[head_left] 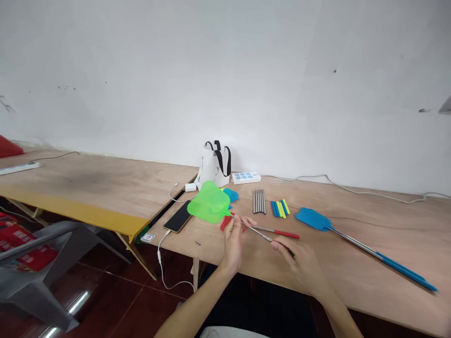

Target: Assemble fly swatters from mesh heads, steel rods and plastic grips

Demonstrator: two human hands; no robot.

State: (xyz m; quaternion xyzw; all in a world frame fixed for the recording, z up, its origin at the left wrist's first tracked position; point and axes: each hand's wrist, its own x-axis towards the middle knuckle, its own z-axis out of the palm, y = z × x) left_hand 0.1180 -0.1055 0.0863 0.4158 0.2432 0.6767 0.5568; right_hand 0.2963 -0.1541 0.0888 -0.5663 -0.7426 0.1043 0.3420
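Head view shows the right hand [299, 263] pinching the thin metal rod [260, 233] of a green mesh plastic fly swatter [209, 202], while the left hand [234, 239] grips it nearer the head. Farther off on the plywood worktop [352, 263] lie a blue fly swatter [313, 218] and a black phone [179, 217].

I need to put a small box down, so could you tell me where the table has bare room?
Bare wood lies right of the blue swatter, and on the left table. It is crowded around the green swatter, phone, metal rods and coloured grips.
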